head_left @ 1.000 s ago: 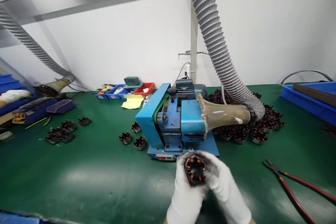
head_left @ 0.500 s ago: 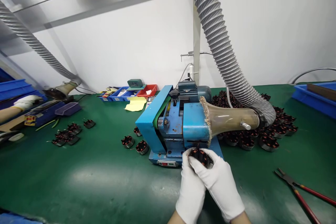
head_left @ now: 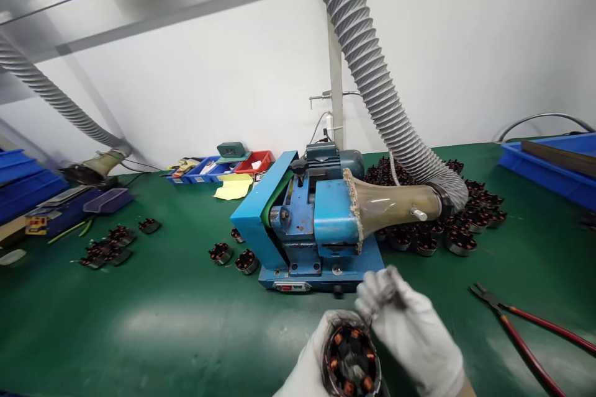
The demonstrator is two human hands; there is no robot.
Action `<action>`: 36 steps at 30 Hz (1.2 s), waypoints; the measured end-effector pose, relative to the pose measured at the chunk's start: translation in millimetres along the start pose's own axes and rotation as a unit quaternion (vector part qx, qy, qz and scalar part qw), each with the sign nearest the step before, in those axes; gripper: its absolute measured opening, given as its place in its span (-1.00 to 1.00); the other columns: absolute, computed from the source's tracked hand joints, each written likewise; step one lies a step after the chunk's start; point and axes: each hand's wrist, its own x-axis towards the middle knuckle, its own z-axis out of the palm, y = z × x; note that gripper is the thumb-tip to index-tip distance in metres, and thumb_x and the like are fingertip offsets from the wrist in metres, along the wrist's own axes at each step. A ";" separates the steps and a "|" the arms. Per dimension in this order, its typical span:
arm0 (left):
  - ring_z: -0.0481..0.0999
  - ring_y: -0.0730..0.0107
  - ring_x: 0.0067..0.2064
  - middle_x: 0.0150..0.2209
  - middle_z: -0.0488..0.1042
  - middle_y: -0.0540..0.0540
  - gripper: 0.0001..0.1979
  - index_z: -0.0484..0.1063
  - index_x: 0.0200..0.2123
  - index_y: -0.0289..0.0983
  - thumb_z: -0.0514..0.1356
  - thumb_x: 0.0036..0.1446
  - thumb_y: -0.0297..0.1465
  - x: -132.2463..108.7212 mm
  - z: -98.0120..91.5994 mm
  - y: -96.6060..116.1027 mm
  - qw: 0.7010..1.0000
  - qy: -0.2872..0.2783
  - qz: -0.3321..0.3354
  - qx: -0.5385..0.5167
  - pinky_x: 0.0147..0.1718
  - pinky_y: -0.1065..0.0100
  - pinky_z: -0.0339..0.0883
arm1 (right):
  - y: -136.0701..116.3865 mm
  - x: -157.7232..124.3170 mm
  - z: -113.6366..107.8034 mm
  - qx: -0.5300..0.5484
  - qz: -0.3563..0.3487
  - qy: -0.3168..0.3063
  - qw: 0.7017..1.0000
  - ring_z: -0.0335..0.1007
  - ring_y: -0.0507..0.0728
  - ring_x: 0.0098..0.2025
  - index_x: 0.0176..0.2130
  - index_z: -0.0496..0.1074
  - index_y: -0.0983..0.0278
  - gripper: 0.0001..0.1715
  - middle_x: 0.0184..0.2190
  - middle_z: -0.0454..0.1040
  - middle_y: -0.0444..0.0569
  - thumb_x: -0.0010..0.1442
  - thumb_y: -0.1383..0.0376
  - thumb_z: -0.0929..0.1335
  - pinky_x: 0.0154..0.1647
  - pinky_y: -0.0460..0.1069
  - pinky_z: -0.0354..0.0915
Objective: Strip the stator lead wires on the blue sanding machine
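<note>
Stator (head_left: 356, 334): held in the left hand (head_left: 307, 356), near the bottom edge of the view, in front of the machine base. Its open face is turned toward the camera, exposing the ring of copper windings. The left grip is closed around the outside of the ring. The right hand (head_left: 414, 332) is just beside the stator, fingers bent; they are blurred, so whether that grip holds anything cannot be told. Both hands wear white gloves with dark smudges.

Directly beyond the hands, a blue belt machine (head_left: 302, 220) stands on the green bench (head_left: 162, 322). A translucent funnel (head_left: 395, 203) adjoins the right side of the machine and connects to a grey corrugated hose (head_left: 372, 68). Behind and below the funnel lies a pile of stators (head_left: 465, 223). Red-handled pliers (head_left: 493, 304) lie to the right of the hands, jaws slightly apart.

Left of the machine are three loose stators (head_left: 220, 254); farther left, a small stator cluster (head_left: 105, 249). A blue tray (head_left: 544, 177) occupies the far right.
</note>
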 end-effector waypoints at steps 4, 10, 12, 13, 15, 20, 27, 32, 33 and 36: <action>0.54 0.16 -0.23 -0.33 0.57 -0.08 -0.55 0.48 -0.22 -0.19 0.41 -0.31 -0.37 -13.5 -2.0 15.0 0.996 -0.053 -0.019 -0.063 -0.20 0.26 0.39 | -11.6 -9.1 2.5 -0.101 0.012 -0.012 0.995 0.30 0.03 -0.45 -0.38 0.51 0.21 -0.77 -0.48 0.44 -0.12 -0.06 0.13 0.46 -0.42 -0.08 0.23; 0.54 0.22 -0.27 -0.28 0.54 -0.17 -0.59 0.44 -0.21 -0.33 0.15 0.04 -0.11 -10.1 17.2 24.2 0.992 -0.086 -0.026 -0.084 -0.28 0.18 0.41 | 0.9 -10.8 12.9 -0.228 0.007 -0.101 0.968 0.21 -0.04 -0.58 -0.60 0.52 0.27 -0.76 -0.61 0.36 -0.17 -0.26 0.19 0.55 -0.57 -0.12 0.12; 0.55 0.13 -0.28 -0.33 0.55 -0.19 -0.60 0.48 -0.30 -0.31 0.21 -0.04 -0.09 -11.9 16.8 21.7 0.993 -0.081 -0.022 -0.080 -0.30 0.18 0.41 | 4.1 -10.4 9.1 -0.138 0.006 -0.082 0.987 0.14 -0.05 -0.62 -0.61 0.50 0.27 -0.72 -0.63 0.33 -0.17 -0.29 0.16 0.55 -0.63 -0.11 0.08; 0.55 0.10 -0.30 -0.37 0.55 -0.18 -0.62 0.49 -0.33 -0.28 0.26 -0.10 -0.10 -13.5 15.5 20.6 0.994 -0.076 -0.017 -0.077 -0.32 0.19 0.42 | 3.6 -10.6 6.4 -0.089 0.004 -0.066 0.994 0.12 -0.06 -0.63 -0.60 0.49 0.26 -0.72 -0.63 0.32 -0.18 -0.25 0.14 0.54 -0.64 -0.11 0.08; 0.55 0.12 -0.35 -0.43 0.54 -0.13 -0.66 0.48 -0.35 -0.22 0.34 -0.22 -0.17 -16.2 13.4 20.0 0.995 -0.070 -0.010 -0.076 -0.35 0.20 0.42 | -0.1 -11.3 1.3 -0.006 -0.013 -0.026 1.000 0.08 -0.08 -0.65 -0.57 0.47 0.22 -0.76 -0.64 0.28 -0.21 -0.14 0.13 0.50 -0.64 -0.13 0.09; 0.51 0.22 -0.28 -0.30 0.52 -0.05 -0.38 0.38 -0.21 -0.18 0.30 -0.49 -0.64 -7.7 27.5 27.8 0.986 0.041 0.121 0.106 -0.24 0.28 0.37 | 2.7 -7.7 2.7 -0.169 -0.052 0.022 0.984 0.41 0.11 -0.39 -0.40 0.51 0.24 -0.69 -0.47 0.51 -0.07 -0.16 0.12 0.49 -0.33 -0.02 0.34; 0.49 0.25 -0.16 -0.20 0.52 -0.14 -0.67 0.35 -0.21 -0.21 0.18 -0.13 -0.52 32.9 50.7 28.5 0.946 0.187 0.202 0.170 -0.13 0.29 0.32 | 29.9 18.8 16.6 -0.456 -0.088 0.123 0.877 0.49 0.29 -0.24 -0.28 0.47 0.29 -0.58 -0.31 0.58 0.09 -0.14 0.10 0.45 -0.17 0.13 0.37; 0.48 0.31 -0.15 -0.15 0.48 -0.16 -0.69 0.25 -0.11 -0.24 0.10 0.02 -0.46 57.2 51.1 20.8 0.954 0.133 0.232 0.137 -0.12 0.30 0.31 | 20.6 30.7 21.1 -0.534 -0.131 0.148 0.822 0.51 0.25 -0.30 -0.32 0.49 0.27 -0.62 -0.37 0.59 0.05 -0.04 0.04 0.39 -0.25 0.06 0.39; 0.48 0.30 -0.14 -0.13 0.46 -0.17 -0.70 0.24 -0.10 -0.25 0.09 0.03 -0.45 59.9 51.4 19.8 0.954 0.133 0.236 0.128 -0.11 0.30 0.31 | 18.8 31.6 21.5 -0.542 -0.132 0.149 0.816 0.51 0.25 -0.31 -0.33 0.49 0.27 -0.62 -0.39 0.59 0.05 -0.04 0.03 0.39 -0.26 0.05 0.39; 0.48 0.31 -0.16 -0.14 0.46 -0.18 -0.68 0.22 -0.11 -0.25 0.10 0.01 -0.45 62.9 55.1 21.3 0.958 0.122 0.234 0.113 -0.12 0.31 0.32 | 15.2 33.5 22.6 -0.542 -0.134 0.147 0.817 0.51 0.25 -0.32 -0.34 0.49 0.27 -0.62 -0.39 0.59 0.05 -0.03 0.02 0.38 -0.28 0.05 0.38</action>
